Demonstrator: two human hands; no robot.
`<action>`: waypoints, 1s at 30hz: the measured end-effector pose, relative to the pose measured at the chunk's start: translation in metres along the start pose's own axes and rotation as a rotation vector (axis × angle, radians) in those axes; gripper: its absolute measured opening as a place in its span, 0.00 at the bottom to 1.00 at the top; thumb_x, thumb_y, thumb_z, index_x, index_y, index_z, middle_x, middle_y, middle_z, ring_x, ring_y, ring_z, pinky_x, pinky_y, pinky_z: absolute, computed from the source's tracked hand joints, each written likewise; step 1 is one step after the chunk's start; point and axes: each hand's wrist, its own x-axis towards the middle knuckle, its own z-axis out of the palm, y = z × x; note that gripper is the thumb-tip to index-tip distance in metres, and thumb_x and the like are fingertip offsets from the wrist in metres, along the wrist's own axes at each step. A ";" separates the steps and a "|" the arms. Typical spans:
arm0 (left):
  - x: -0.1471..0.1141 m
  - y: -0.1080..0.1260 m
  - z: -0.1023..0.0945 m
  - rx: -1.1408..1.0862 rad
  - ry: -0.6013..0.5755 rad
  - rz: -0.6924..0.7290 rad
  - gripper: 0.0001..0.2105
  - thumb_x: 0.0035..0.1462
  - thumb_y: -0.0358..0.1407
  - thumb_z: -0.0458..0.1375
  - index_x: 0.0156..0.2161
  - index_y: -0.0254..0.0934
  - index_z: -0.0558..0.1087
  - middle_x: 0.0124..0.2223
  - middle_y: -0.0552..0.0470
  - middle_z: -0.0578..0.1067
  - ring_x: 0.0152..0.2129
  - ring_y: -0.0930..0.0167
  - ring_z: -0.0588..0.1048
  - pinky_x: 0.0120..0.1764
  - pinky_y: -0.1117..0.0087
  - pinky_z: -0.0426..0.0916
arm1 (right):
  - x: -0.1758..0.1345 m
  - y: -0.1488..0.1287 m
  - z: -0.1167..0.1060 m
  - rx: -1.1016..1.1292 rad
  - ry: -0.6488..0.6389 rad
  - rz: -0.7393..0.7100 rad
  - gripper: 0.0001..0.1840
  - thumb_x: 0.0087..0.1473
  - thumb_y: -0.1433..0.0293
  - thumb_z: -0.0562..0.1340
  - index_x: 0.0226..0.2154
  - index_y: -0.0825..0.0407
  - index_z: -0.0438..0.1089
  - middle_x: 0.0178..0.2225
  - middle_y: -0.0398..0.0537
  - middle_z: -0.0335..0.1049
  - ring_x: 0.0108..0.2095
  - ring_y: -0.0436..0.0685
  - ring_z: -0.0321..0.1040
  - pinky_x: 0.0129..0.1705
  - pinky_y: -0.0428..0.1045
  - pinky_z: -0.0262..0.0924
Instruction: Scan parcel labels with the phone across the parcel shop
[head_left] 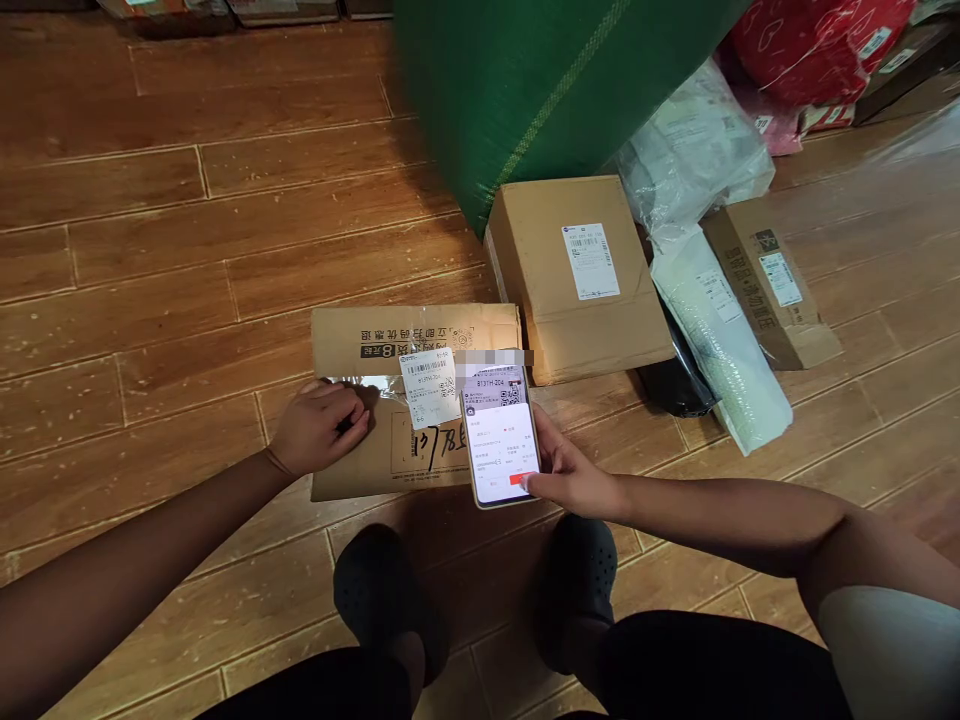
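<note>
A flat cardboard box (390, 475) with printed and handwritten marks is in front of me, clear tape across it and a white shipping label (427, 400) stuck on. My left hand (328, 422) is closed at the box's left edge, its fingers curled round and pressed to the cardboard. In my right hand (574, 475) is a smartphone (499, 435), held over the right part of the box beside the label. Its lit screen shows the label's picture above a white form. My right thumb lies on the red button low on the screen.
A larger cardboard box (555, 330) stands just beyond, against a big green sack (517, 100). To the right lie a white padded parcel (742, 370), a narrow brown carton (787, 290), a black bag (679, 385) and red parcels (817, 50). My dark clogs (375, 580) stand on the wood-patterned floor.
</note>
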 end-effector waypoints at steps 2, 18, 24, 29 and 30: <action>0.000 0.000 -0.001 0.000 0.002 0.005 0.10 0.60 0.36 0.54 0.28 0.39 0.61 0.26 0.55 0.67 0.26 0.68 0.66 0.35 0.65 0.58 | 0.000 0.000 0.000 0.010 0.001 0.007 0.38 0.48 0.70 0.66 0.58 0.40 0.50 0.53 0.46 0.66 0.45 0.55 0.67 0.47 0.52 0.63; 0.001 0.001 -0.003 -0.007 0.017 0.012 0.09 0.60 0.34 0.55 0.29 0.39 0.60 0.26 0.55 0.67 0.26 0.69 0.65 0.35 0.65 0.58 | 0.001 -0.001 0.004 0.053 -0.006 0.037 0.42 0.49 0.72 0.66 0.61 0.40 0.47 0.54 0.47 0.66 0.46 0.55 0.68 0.49 0.54 0.63; 0.000 0.000 -0.003 -0.011 0.007 0.008 0.09 0.60 0.35 0.54 0.29 0.39 0.61 0.26 0.55 0.67 0.26 0.68 0.66 0.35 0.65 0.58 | 0.002 -0.002 0.004 0.030 -0.005 0.030 0.41 0.49 0.70 0.66 0.60 0.39 0.48 0.55 0.47 0.64 0.47 0.56 0.67 0.50 0.54 0.63; 0.001 0.000 -0.002 -0.020 0.015 0.000 0.09 0.60 0.35 0.55 0.29 0.40 0.60 0.26 0.55 0.67 0.26 0.68 0.66 0.35 0.65 0.58 | 0.002 0.001 0.002 0.012 0.000 0.032 0.40 0.49 0.69 0.66 0.60 0.39 0.49 0.54 0.46 0.65 0.46 0.56 0.67 0.52 0.55 0.62; 0.001 0.000 -0.002 -0.019 0.016 0.001 0.09 0.60 0.35 0.55 0.28 0.40 0.60 0.26 0.55 0.67 0.26 0.68 0.66 0.35 0.65 0.58 | 0.002 0.002 0.001 0.013 0.001 0.033 0.40 0.49 0.69 0.66 0.60 0.40 0.50 0.53 0.47 0.66 0.46 0.56 0.67 0.52 0.56 0.62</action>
